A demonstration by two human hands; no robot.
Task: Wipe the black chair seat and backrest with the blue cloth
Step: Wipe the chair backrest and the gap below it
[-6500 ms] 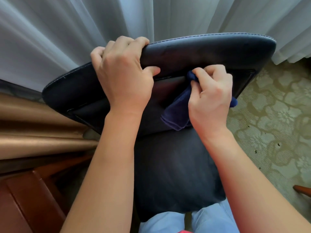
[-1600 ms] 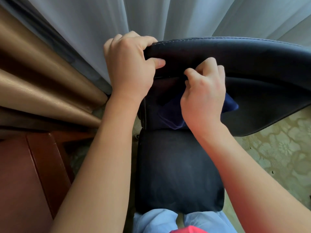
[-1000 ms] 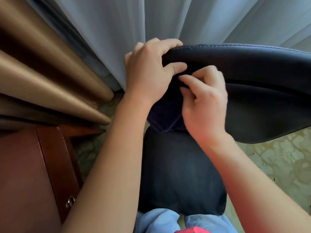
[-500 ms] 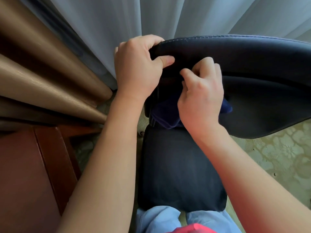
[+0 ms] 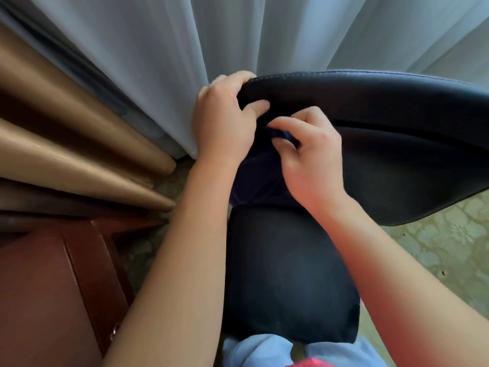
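The black chair's backrest (image 5: 397, 123) curves across the upper right, and its dark seat (image 5: 285, 274) lies below the hands. My left hand (image 5: 225, 125) grips the backrest's top left edge, fingers curled over the rim and thumb on the front. My right hand (image 5: 309, 160) pinches the blue cloth (image 5: 259, 181) against the backrest's front, just right of my left hand. Most of the cloth hangs down between my two wrists onto the back of the seat; its upper part is hidden under my fingers.
Pale grey curtains (image 5: 238, 35) hang right behind the chair, with bronze drapes (image 5: 66, 133) at the left. A reddish wooden cabinet (image 5: 47, 300) stands at the lower left. Patterned green carpet (image 5: 436, 247) shows at the right. Light blue trousers (image 5: 254, 350) sit at the seat's front edge.
My right hand has slid the cloth leftward along the backrest toward my left hand. The view has dropped slightly, and my left hand keeps its grip on the rim.
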